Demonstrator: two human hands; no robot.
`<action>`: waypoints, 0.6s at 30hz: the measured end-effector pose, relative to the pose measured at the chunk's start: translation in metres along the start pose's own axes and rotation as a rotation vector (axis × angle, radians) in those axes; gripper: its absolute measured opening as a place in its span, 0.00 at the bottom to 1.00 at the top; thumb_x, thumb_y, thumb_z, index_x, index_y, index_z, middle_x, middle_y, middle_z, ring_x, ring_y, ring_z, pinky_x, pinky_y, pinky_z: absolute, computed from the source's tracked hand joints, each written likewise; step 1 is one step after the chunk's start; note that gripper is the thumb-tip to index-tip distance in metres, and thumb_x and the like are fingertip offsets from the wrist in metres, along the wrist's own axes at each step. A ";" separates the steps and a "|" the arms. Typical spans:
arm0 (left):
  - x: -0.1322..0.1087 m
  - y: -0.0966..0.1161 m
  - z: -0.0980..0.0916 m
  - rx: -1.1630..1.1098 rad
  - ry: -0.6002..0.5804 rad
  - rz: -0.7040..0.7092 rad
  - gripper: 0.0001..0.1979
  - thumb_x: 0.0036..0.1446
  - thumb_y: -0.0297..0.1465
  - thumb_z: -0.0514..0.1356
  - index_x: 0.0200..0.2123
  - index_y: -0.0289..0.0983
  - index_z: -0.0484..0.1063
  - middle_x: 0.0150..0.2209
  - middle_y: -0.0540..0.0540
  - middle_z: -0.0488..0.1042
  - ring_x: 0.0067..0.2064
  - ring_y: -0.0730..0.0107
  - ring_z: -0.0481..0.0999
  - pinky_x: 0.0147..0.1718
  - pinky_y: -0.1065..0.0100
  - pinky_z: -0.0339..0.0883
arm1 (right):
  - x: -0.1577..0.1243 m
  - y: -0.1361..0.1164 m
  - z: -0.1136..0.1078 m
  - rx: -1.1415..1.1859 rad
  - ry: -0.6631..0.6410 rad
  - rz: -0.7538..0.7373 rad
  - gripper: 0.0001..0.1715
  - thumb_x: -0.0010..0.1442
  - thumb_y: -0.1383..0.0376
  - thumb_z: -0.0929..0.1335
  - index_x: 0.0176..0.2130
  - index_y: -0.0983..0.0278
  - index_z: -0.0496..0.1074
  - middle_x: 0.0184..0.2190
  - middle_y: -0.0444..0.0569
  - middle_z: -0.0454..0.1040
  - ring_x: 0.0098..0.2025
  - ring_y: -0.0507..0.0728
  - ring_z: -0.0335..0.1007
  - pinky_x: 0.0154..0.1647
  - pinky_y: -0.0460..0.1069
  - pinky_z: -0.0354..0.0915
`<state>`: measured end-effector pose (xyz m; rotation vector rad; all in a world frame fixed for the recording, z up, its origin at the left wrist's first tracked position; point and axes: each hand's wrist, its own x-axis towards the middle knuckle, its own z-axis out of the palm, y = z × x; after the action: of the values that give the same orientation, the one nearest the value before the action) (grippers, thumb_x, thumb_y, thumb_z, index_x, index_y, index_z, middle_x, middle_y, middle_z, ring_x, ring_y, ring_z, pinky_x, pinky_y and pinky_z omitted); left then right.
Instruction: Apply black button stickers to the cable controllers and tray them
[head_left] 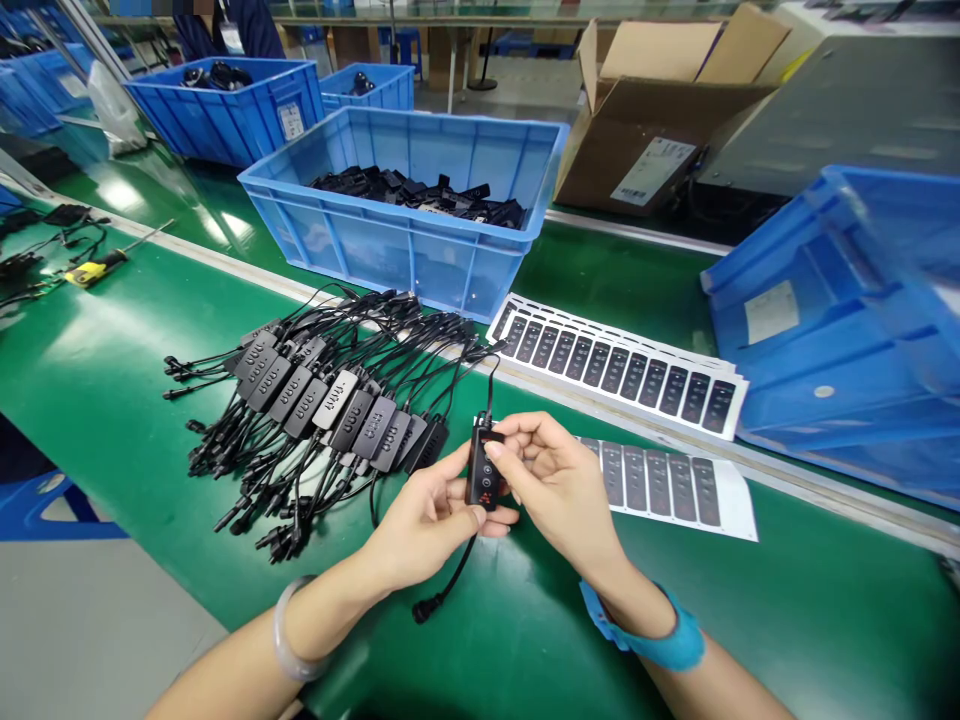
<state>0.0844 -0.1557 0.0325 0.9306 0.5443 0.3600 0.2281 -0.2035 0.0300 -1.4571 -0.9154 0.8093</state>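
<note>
A small black cable controller (484, 480) with button symbols and red marks on its face is held upright over the bench. My left hand (431, 515) is closed around its left side and lower end, thumb on the bottom edge. My right hand (555, 480) pinches its upper end, the thumb lying on the face and the fingers behind. One cable leaves its top; another hangs below and ends in a round plug (427, 608). Left of my hands lies a pile of similar controllers (334, 400) with cables. A partly used label sheet (739, 500) lies behind my right hand.
More label sheets (739, 425) lie along the metal strip. Behind stands a blue bin (405, 245) of black parts; another blue bin (795, 340) tilts at right. A cardboard box (600, 130) stands behind, a yellow-handled screwdriver (97, 268) lies left, and a person (255, 30) is at far left.
</note>
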 end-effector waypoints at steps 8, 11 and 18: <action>0.000 0.000 0.000 -0.003 -0.001 -0.005 0.34 0.55 0.36 0.66 0.63 0.37 0.61 0.46 0.36 0.78 0.44 0.57 0.81 0.47 0.56 0.72 | 0.001 0.001 0.000 -0.016 0.006 0.020 0.12 0.56 0.58 0.71 0.37 0.62 0.69 0.21 0.39 0.64 0.22 0.50 0.63 0.21 0.45 0.67; 0.000 0.001 0.000 -0.002 0.014 -0.006 0.33 0.54 0.36 0.67 0.61 0.36 0.63 0.46 0.36 0.78 0.43 0.56 0.81 0.46 0.57 0.73 | 0.000 0.001 0.001 -0.009 0.015 0.041 0.13 0.55 0.58 0.72 0.37 0.61 0.69 0.20 0.39 0.64 0.21 0.50 0.64 0.20 0.45 0.68; 0.000 -0.002 -0.002 0.001 0.030 -0.009 0.32 0.53 0.35 0.67 0.60 0.36 0.65 0.45 0.37 0.78 0.41 0.56 0.81 0.43 0.58 0.74 | 0.004 0.003 -0.001 0.068 0.035 0.079 0.22 0.52 0.60 0.74 0.43 0.58 0.62 0.19 0.34 0.62 0.18 0.50 0.62 0.19 0.46 0.68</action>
<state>0.0835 -0.1551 0.0296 0.9248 0.5764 0.3663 0.2310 -0.2007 0.0274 -1.4516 -0.8008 0.8628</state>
